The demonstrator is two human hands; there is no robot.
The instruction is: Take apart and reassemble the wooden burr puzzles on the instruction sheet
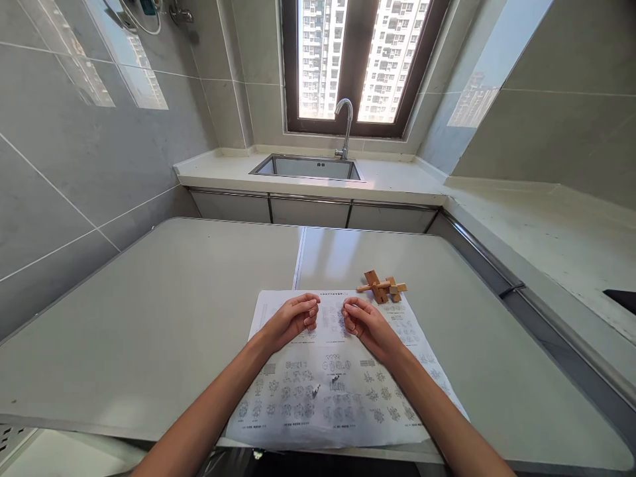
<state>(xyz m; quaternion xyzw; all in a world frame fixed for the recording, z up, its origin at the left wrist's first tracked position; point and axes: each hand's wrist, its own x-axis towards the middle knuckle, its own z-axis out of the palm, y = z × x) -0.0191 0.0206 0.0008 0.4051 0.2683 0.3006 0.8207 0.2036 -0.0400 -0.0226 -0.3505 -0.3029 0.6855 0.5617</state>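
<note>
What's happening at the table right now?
A person has both forearms over a printed sheet on the table. The left hand and right hand are apart, fingers curled, with nothing visibly held in either. Two small metallic-looking pieces lie on the sheet, nearer the person than the hands. An assembly of crossed wooden pieces sits at the sheet's far right corner, beyond the right hand.

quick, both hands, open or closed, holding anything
Left hand: loosely curled, no object visible; whether fully closed, cannot tell.
Right hand: also loosely curled, no object visible; closure cannot tell.
</note>
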